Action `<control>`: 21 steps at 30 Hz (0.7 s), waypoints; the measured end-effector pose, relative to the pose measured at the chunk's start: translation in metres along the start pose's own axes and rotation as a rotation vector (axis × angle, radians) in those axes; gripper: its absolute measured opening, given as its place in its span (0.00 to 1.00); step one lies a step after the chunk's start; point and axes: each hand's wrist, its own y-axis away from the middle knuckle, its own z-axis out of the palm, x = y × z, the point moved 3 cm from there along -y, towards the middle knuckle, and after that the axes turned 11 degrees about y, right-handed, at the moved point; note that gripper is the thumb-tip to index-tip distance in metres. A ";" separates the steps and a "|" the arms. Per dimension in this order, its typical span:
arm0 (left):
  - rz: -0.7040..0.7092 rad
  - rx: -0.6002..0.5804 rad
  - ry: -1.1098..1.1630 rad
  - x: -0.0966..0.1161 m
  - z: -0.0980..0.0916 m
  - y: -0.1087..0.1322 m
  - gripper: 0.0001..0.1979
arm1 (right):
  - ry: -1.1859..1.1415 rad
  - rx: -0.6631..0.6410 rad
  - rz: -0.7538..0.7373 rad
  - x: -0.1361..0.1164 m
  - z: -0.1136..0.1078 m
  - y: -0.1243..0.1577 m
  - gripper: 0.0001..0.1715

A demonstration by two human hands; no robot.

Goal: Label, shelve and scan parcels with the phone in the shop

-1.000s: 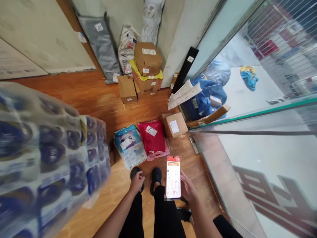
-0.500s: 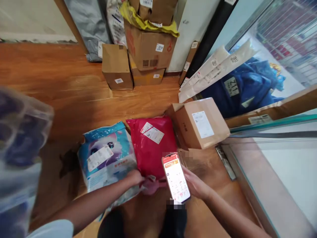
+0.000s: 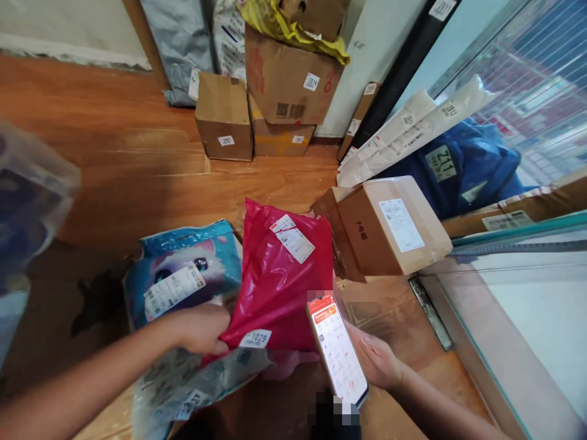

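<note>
My left hand [image 3: 202, 329] is closed on the lower left edge of a red plastic parcel [image 3: 279, 278], which stands tilted up off the floor with a white label on its face and a "1029" sticker at its bottom. My right hand [image 3: 378, 362] holds a smartphone [image 3: 338, 351] with a lit red-and-white screen, just right of the red parcel. A blue printed parcel [image 3: 183, 272] lies on the floor left of the red one. A grey printed bag [image 3: 192, 382] lies under my left hand.
A brown labelled carton [image 3: 389, 226] sits right of the red parcel. Stacked cartons [image 3: 275, 91], a small box [image 3: 224, 116], grey bags [image 3: 181, 43] and white rolls [image 3: 403, 131] stand behind on the wooden floor [image 3: 114, 159]. A glass pane [image 3: 518, 305] borders the right. A blurred plastic-wrapped pack [image 3: 22, 201] looms left.
I have bent down closer to the parcels. My left hand went from hanging by my legs to the red parcel and has lifted its near edge up. The phone stays in my right hand.
</note>
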 end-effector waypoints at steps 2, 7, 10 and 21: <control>-0.252 -0.122 0.092 -0.022 -0.008 0.006 0.13 | 0.031 0.014 -0.014 -0.003 -0.003 0.000 0.35; -0.456 0.271 -0.223 -0.002 -0.048 0.016 0.21 | -0.010 0.049 -0.072 -0.008 -0.006 0.002 0.32; -0.131 0.833 -0.388 0.044 -0.064 -0.003 0.21 | 0.011 0.129 -0.114 -0.009 -0.009 0.001 0.32; -0.103 0.732 -0.518 0.041 -0.018 -0.103 0.31 | 0.066 0.198 -0.127 -0.002 0.005 -0.012 0.28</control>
